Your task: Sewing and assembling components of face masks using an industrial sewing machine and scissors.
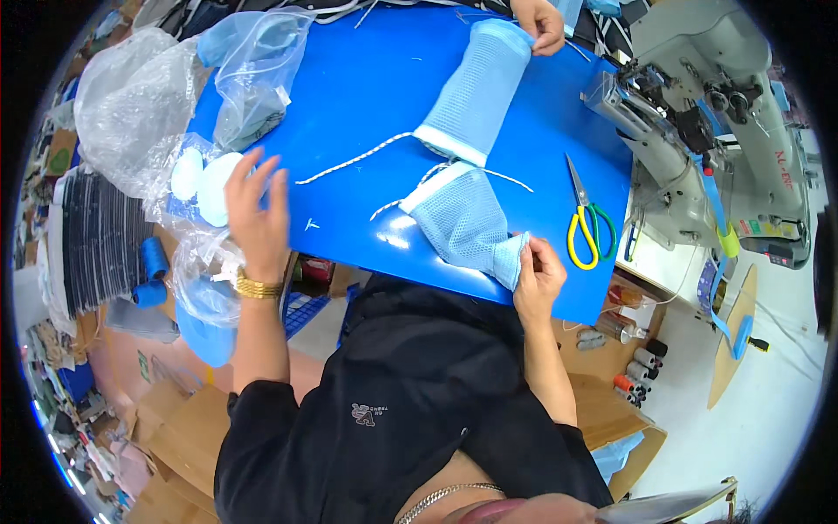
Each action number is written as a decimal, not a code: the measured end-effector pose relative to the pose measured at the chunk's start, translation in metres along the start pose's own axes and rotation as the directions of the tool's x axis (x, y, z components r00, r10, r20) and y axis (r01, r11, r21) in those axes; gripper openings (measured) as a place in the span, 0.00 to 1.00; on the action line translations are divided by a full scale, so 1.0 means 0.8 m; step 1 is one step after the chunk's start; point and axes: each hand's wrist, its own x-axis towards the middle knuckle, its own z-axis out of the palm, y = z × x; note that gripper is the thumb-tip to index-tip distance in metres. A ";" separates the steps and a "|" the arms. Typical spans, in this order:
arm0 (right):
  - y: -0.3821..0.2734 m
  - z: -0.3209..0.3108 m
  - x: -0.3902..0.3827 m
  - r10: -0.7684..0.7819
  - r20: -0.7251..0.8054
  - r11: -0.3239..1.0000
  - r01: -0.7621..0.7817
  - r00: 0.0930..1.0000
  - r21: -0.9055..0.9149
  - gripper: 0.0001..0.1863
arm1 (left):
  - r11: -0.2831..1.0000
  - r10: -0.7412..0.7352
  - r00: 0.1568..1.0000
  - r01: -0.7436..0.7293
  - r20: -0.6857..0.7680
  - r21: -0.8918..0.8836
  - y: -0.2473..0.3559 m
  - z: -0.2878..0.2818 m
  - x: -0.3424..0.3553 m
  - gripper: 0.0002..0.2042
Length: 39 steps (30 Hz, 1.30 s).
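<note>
My left hand (257, 205), slightly blurred, is raised with fingers apart beside white discs (218, 188) on clear plastic. My right hand (537, 279) pinches the gathered end of a light blue mesh sleeve (458, 218) at the front edge of the blue table (358, 218). A second mesh sleeve (476, 92) lies just beyond it, with speckled cords (340, 169) trailing from the near end; another person's hand (541, 31) grips its far end. Yellow-and-green scissors (583, 240) lie right of my right hand.
An industrial sewing machine (742, 113) stands at the right. Plastic bags (131, 105), a stack of dark sheets (96, 244) and blue thread spools (153, 271) are at the left. Thread cones (637, 367) and cardboard boxes (166, 419) are lower down.
</note>
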 end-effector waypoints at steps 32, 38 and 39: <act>0.012 0.001 -0.008 0.024 0.048 0.999 -0.021 0.999 -0.049 0.07 | 0.930 0.135 0.822 0.087 0.554 -0.356 0.126 0.110 -0.001 0.13; 0.036 -0.004 -0.001 0.036 0.010 0.999 -0.036 0.999 -0.039 0.07 | 0.877 0.204 0.917 -0.016 0.342 -0.481 0.109 0.084 -0.022 0.12; 0.026 -0.010 0.000 0.029 0.026 0.997 -0.027 0.999 -0.069 0.07 | 0.895 0.179 0.929 -0.018 0.324 -0.445 0.095 0.074 -0.023 0.11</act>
